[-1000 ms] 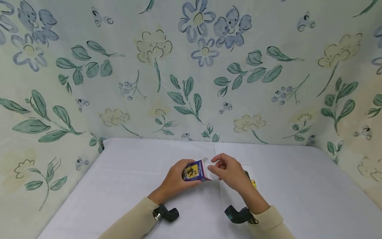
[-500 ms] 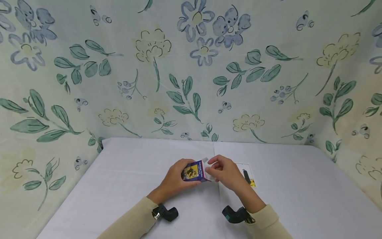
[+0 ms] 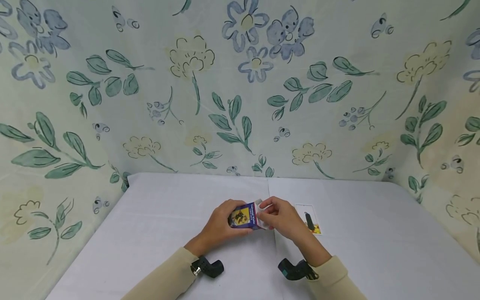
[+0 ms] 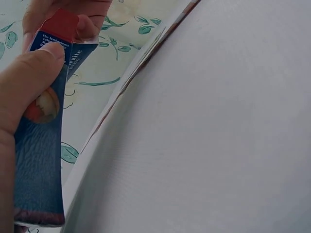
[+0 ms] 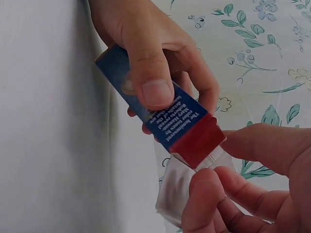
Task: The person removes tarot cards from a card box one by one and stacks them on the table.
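Observation:
My left hand (image 3: 215,223) grips a small blue tarot card box (image 3: 241,216) from its left side, with the thumb along one narrow face. The box is tilted, and its lid end points right. At that end, the curled fingers and thumb of my right hand (image 3: 283,218) pinch the white lid flap (image 5: 172,187). In the right wrist view a red side tab (image 5: 197,143) stands out from the box's end, close to the right fingertips. The left wrist view shows the box's long blue side (image 4: 41,160). What lies inside the box is mostly hidden.
A white-bordered card (image 3: 308,218) with a dark figure and yellow at its bottom lies behind my right forearm. White cloth (image 3: 168,200) covers the table. A flowered curtain (image 3: 240,125) hangs behind it. A small black camera sits on each wrist.
My right hand has moved slightly left toward the box's end, and less of the white flap shows. More of the card on the table is uncovered. The left hand stays nearly still.

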Available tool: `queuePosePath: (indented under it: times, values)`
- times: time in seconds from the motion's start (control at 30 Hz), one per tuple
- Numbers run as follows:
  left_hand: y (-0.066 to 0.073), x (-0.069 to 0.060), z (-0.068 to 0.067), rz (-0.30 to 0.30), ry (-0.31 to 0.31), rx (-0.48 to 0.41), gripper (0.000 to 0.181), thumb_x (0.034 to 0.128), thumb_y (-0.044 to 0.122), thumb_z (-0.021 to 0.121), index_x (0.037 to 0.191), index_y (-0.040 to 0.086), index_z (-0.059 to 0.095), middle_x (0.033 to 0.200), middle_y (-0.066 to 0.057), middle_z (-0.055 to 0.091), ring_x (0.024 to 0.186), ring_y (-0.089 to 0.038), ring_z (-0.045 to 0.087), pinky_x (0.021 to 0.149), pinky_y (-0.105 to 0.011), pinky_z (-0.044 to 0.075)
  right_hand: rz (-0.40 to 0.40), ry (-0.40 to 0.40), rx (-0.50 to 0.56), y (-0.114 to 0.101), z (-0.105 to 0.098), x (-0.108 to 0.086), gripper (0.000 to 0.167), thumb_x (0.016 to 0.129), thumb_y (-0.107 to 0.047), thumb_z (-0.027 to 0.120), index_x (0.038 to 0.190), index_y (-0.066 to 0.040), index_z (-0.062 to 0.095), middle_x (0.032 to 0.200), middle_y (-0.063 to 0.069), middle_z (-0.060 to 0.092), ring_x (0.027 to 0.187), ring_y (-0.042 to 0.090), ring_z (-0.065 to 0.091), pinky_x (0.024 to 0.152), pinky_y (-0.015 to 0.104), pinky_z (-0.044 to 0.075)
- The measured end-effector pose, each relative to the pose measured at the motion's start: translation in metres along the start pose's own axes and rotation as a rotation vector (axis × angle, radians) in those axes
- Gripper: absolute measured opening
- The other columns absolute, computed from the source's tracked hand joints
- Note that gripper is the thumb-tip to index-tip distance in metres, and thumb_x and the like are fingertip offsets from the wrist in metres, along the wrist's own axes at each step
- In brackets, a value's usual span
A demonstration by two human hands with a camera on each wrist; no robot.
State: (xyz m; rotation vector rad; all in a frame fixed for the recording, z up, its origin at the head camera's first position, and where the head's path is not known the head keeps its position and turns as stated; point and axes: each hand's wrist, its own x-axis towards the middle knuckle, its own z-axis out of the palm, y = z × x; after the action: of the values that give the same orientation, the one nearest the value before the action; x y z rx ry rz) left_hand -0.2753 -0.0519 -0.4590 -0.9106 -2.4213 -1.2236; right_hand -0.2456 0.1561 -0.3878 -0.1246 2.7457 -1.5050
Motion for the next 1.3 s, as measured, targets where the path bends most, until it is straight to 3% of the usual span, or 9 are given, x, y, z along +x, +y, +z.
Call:
queuePosePath:
  times: [0.33,0.67,1.3]
  values:
    - [-0.0007,0.0003,-0.0002,0.004,-0.007,-0.003,0.07,0.0728,0.056,0.078,0.129,0.021,0.054,0.12,0.01,0.057,0.103,-0.005,0.051,0.09,-0.029,0.047,0.009,-0.017,0.012,0.0012,0.0007,0.0015,0.023,0.085,-0.024,0.073,0.102,-0.011,0.064,0.082,0.003,0.064,0.07,0.018,0.058,0.06,0.029,0.053]
    - [-0.0013,0.0005,-0.0002,0.009,-0.024,0.012,0.072,0.0726,0.057,0.077,0.13,0.019,0.055,0.12,0.009,0.057,0.104,-0.004,0.05,0.091,-0.029,0.046,-0.033,-0.041,0.056,-0.0003,0.0024,-0.0003,0.017,0.09,-0.019,0.068,0.103,-0.009,0.064,0.08,0.004,0.062,0.069,0.018,0.058,0.059,0.03,0.054]
    - [-0.0029,-0.0003,0.0003,0.034,-0.01,0.006,0.072,0.0726,0.056,0.077,0.13,0.019,0.054,0.119,0.01,0.057,0.101,-0.005,0.051,0.087,-0.028,0.047,0.0,-0.062,0.102,0.0029,0.0036,0.0017,0.015,0.09,-0.014,0.068,0.102,-0.007,0.062,0.081,0.007,0.062,0.068,0.019,0.06,0.06,0.031,0.055]
